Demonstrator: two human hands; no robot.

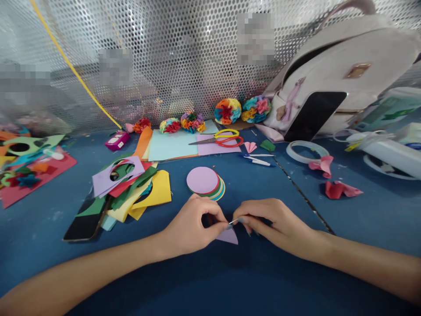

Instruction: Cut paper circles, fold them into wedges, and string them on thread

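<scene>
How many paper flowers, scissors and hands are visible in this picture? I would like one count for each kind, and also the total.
Paper flowers: 5
Scissors: 1
Hands: 2
Total: 8

Two hands are pinching one lilac paper wedge. Five paper pom-poms and one pair of scissors are lying beyond them.

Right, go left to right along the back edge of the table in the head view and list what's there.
Small magenta box → red paper flower → green-and-red paper flower → purple-and-orange paper flower → rainbow paper flower → teal-and-pink paper flower → white backpack
</scene>
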